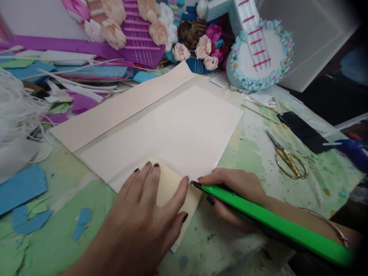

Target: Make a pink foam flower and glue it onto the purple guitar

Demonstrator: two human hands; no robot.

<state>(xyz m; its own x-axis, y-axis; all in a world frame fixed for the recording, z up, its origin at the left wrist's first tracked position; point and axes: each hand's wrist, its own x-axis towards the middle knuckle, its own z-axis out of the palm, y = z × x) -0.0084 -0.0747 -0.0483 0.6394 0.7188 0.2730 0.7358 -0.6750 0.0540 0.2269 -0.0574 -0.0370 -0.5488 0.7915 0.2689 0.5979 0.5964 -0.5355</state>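
Observation:
My left hand (143, 218) lies with its fingers spread, pressing a pale yellow card (168, 182) onto a large off-white sheet (178, 130). Between the fingers and thumb of my right hand (238, 195) is a bright green utility knife (258, 211). Its short blade tip is at the card's right edge, close to my left index finger. A long cream strip (129, 107) lies along the far side of the sheet. The underside of the knife and part of the card are hidden by my hands.
Gold-handled scissors (290, 161) and a black flat piece (306, 132) lie at right. Paper-flowered guitar shapes (261, 53) stand at the back. Blue paper scraps (23, 188) and a tangle of white cord (20, 103) are at left.

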